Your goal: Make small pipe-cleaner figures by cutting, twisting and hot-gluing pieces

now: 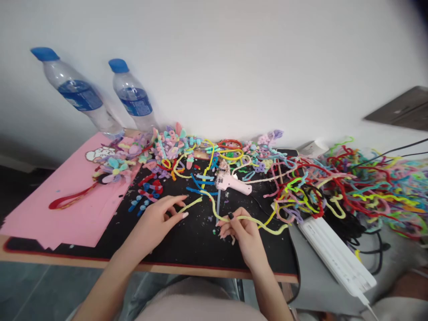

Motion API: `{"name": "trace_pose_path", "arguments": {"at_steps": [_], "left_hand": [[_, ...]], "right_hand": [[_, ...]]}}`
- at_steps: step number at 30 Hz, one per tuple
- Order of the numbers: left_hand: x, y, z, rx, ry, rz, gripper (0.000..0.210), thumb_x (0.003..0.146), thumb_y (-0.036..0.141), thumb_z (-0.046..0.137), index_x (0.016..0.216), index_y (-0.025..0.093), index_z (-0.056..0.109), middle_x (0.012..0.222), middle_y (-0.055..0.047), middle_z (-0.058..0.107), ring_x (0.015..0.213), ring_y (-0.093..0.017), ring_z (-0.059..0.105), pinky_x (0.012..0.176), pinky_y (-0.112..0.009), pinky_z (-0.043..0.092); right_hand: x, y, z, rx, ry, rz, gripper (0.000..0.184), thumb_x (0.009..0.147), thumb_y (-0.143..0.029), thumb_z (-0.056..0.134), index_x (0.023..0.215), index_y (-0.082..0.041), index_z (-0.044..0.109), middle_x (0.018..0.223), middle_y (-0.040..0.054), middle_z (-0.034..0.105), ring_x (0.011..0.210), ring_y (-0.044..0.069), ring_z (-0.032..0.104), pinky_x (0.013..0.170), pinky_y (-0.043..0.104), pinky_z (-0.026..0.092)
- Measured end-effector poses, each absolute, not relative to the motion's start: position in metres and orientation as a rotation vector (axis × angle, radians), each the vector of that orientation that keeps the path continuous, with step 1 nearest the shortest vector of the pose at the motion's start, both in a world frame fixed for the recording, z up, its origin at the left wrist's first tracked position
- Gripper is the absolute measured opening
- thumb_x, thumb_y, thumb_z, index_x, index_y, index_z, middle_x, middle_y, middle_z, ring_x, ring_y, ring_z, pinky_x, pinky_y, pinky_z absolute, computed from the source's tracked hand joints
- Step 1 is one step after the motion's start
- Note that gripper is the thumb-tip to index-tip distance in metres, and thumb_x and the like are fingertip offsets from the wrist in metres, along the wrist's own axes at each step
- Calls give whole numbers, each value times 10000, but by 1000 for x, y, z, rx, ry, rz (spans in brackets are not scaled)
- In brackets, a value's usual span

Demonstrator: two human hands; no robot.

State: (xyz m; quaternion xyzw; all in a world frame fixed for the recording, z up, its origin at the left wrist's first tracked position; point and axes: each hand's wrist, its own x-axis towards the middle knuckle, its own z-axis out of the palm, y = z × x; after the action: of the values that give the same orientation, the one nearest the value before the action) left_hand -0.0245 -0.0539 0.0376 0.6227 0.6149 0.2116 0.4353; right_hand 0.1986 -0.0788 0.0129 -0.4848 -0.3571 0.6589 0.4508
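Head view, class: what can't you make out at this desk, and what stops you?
All in the head view:
- The pale yellow strip's end at the left hand: hidden by the fingers.
- Whatever lies under the right hand: hidden by that hand.
- Small print on the bottle labels: too small and blurred.
- The white cord's far end: cut off by the bottom edge.

Pale top [197,308], bare forearms [112,278], fingers [174,219] wearing nail polish [185,215] (white, dark).
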Motion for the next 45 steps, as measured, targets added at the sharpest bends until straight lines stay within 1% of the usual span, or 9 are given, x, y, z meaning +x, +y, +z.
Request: {"name": "trace_pose_path", "arguments": {"at_steps": [5,10,14,17,21,25,30,37,45], "left_hand": [[-9,-37,22,1874,1580,466,169,812,273,524,952,200,584,1003,-46,547,813,-192,566,743,-330,441],[-4,-32,18,1796,1555,549,121,834,272,466,780,193,540,848,-29,576,760,-187,566,704,-306,427],[-4,-30,22,1416,1422,711,155,861,314,425,921,185,486,752,-11,620,600,-141,556,571,-248,433],[-5,-29,22,1392,1482,738,279,843,337,473,1074,181,463,908,-51,628,628,-141,581,562,-254,458],[-8,-29,28,1723,1657,806,488,781,346,592,1232,230,449,1228,-94,490,821,-179,586,753,-343,486],[-6,-30,43,2124,1308,691,391,814,327,589,1197,266,541,1229,-52,536,1114,-232,481,973,-391,364],[7,-32,48,2245,1016,377,280,913,303,424,1063,240,652,953,-47,686,863,-206,594,806,-341,418],[19,-37,44,2101,1104,418,287,903,266,413,1026,238,671,914,-44,700,810,-206,610,742,-305,422],[17,-32,57,1569,861,260,286,861,350,476,795,156,676,740,-28,690,676,-154,618,628,-228,445]], "right_hand": [[204,-70,12,-1251,-867,1632,276,813,-379,562,989,-167,577,735,22,647,557,104,570,522,221,479],[202,-68,11,-1322,-849,1504,168,706,-290,686,783,-143,661,615,2,622,490,94,534,481,211,454],[199,-67,11,-1292,-745,1452,196,667,-278,725,662,-163,567,581,-2,634,446,94,527,455,214,446],[198,-63,15,-1240,-706,1511,245,711,-307,693,666,-178,490,645,19,669,451,89,529,458,215,454],[204,-59,20,-1222,-836,1581,229,724,-300,676,697,-182,482,615,-4,649,440,83,512,437,204,429],[212,-54,29,-1207,-1054,1725,212,739,-272,655,700,-178,468,578,-27,622,412,68,479,406,183,378],[210,-49,34,-1152,-1145,1755,186,744,-257,649,725,-176,482,554,-47,587,409,61,448,396,174,351],[204,-52,23,-1188,-1278,1635,269,870,-408,482,725,-181,474,540,-55,480,425,65,357,411,192,277],[207,-53,32,-1269,-1708,1184,286,900,-260,427,625,-184,414,603,-41,376,560,98,337,529,228,278]]}}
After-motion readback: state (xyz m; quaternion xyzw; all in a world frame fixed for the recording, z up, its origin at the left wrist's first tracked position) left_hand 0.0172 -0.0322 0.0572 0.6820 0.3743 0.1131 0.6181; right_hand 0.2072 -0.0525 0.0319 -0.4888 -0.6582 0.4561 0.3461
